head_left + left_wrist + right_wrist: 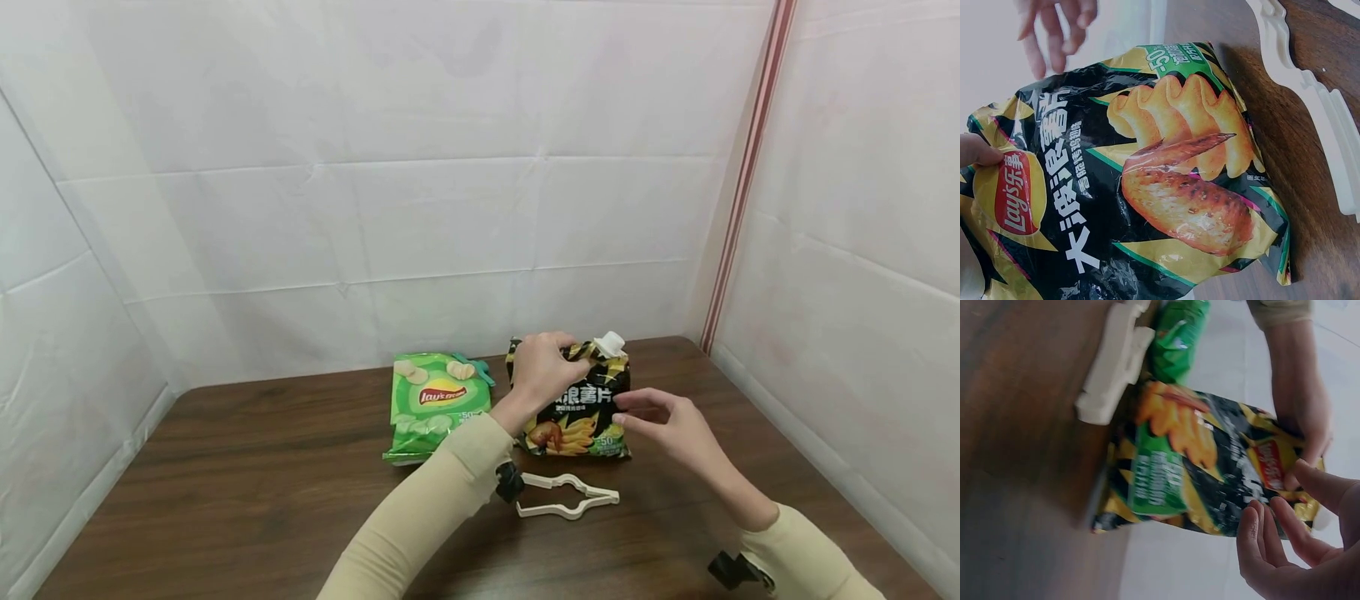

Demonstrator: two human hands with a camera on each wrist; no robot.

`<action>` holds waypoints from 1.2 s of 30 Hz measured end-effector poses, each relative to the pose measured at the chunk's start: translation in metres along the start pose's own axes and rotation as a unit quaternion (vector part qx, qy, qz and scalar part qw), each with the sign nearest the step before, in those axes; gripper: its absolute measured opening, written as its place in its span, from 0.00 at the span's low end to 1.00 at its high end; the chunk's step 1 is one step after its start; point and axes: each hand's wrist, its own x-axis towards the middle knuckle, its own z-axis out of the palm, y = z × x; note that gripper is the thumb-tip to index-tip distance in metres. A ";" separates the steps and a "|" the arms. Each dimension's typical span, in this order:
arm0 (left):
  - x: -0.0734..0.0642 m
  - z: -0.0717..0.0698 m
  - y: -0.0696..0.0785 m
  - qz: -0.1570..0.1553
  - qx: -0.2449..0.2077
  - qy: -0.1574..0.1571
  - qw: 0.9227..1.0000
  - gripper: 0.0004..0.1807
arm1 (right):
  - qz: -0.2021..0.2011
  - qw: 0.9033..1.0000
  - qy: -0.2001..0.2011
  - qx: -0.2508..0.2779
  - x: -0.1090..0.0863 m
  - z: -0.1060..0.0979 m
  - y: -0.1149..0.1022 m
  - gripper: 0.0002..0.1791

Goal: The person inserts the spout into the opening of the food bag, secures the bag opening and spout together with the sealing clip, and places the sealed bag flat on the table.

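Note:
A black and gold bag of potato chips (pixel 577 417) stands upright near the back of the table. My left hand (pixel 542 367) grips its top edge, the thumb on the printed front; the other fingers are hidden behind it in the left wrist view. Close to the bag's right edge is my right hand (pixel 678 429), its fingers and thumb loosely extended and holding nothing. At the bag's top right corner sits a white cap-like piece (pixel 611 343). In front of the bag lies a cream-coloured bag clip (pixel 571 512), its two arms spread apart.
A green Lay's chip bag (pixel 427 400) leans to the left of the black bag. A teal clip (pixel 480 367) is at its upper right corner. White sheeting (pixel 435 217) hangs behind and beside the dark wooden table (pixel 262 483).

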 end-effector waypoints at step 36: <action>-0.002 -0.001 -0.001 0.017 -0.003 0.003 1.000 0.05 | -0.033 0.962 -0.271 0.013 -0.015 0.048 0.028 0.17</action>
